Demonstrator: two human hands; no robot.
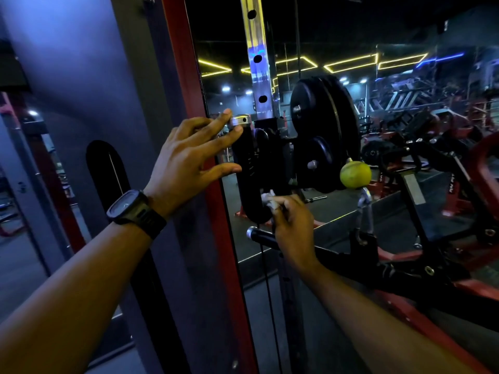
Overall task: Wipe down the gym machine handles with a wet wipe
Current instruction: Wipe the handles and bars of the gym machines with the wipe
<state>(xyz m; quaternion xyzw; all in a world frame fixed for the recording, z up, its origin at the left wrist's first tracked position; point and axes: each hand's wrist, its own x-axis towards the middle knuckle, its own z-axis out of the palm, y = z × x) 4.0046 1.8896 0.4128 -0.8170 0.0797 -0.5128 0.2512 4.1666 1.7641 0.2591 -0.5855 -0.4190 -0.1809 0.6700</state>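
A black curved machine handle (247,168) with a chrome end cap hangs in the middle of the view. My left hand (189,157), with a black watch on its wrist, has straight fingers touching the chrome cap and the handle's upper part. My right hand (290,225) pinches a crumpled white wet wipe (268,201) and presses it against the lower bend of the handle. A second black handle (262,236) with a chrome tip lies just below, partly hidden behind my right hand.
A red and grey machine upright (194,103) stands left of the handle. A chrome holed post (256,63), black weight plates (324,130) and a yellow-green ball stopper (355,174) with a carabiner are behind. Red gym machines fill the right.
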